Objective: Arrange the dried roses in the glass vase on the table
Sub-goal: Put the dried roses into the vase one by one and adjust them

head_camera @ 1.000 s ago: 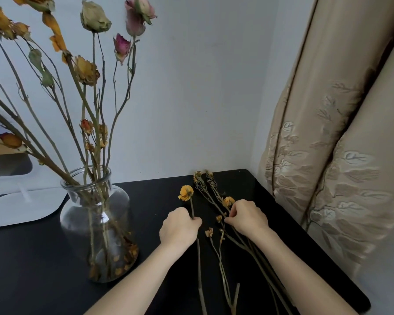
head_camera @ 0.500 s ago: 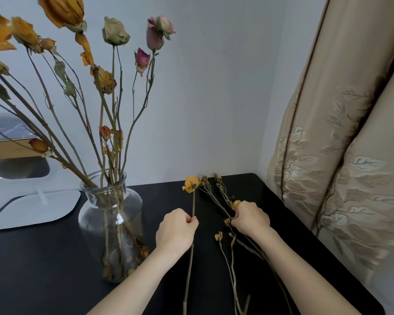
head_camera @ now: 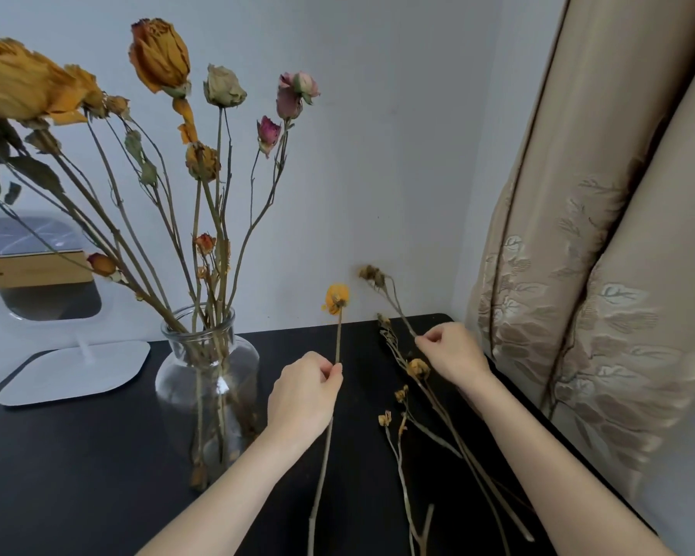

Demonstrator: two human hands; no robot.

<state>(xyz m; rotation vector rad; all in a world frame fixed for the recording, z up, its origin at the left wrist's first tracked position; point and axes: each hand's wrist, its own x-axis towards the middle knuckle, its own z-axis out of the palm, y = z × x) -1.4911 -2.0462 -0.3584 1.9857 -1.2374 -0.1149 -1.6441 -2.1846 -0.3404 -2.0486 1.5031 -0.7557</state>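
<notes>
A beige embroidered curtain (head_camera: 602, 274) fills the 3 o'clock side, its top and right edge cut off by the frame. The black table (head_camera: 77, 475) spreads across the bottom, running out of view at 6 and 9 o'clock. At 9 o'clock a white-framed mirror (head_camera: 37, 274) stands on the table, its left part cut off. The glass vase (head_camera: 207, 379) sits at about 7 o'clock from centre, holding many dried roses (head_camera: 159, 58); the leftmost blooms are cropped. The left hand (head_camera: 303, 395) is closed, thumb and fingers pinching a yellow-headed stem (head_camera: 338, 300) held upright, its lower end leaving the frame at 6 o'clock. The right hand (head_camera: 452, 353) at 4 o'clock pinches a brown, withered stem (head_camera: 374, 274) lifted off the table; its bloom is blurred. Loose stems (head_camera: 402, 399) lie between the forearms, tangled and hard to count.
</notes>
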